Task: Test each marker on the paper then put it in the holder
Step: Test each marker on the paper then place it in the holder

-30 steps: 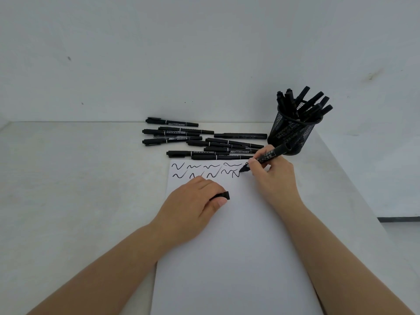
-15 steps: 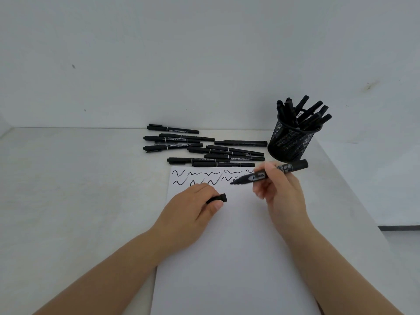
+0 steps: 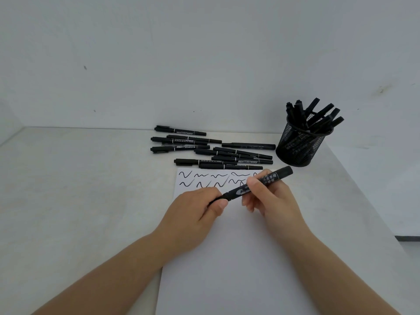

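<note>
Both hands have come together since a moment ago: the left hand (image 3: 195,208) has lifted its cap to the marker's tip, and the right hand (image 3: 270,196) has drawn back from the scribbles toward the middle of the paper (image 3: 227,258). That marker (image 3: 256,184) now slants over the sheet, its butt end up and to the right, pointing at the holder (image 3: 301,144), its tip end low and left, meeting the left fingers. Right thumb and fingers curl round the barrel near its middle; left thumb and forefinger pinch the cap, which is mostly hidden, so whether it is fully on I cannot tell. Both forearms reach in from the near edge. Loose markers (image 3: 216,151) lie in a scatter just beyond the sheet's far edge, and the mesh holder, at far right, bristles with more markers.
</note>
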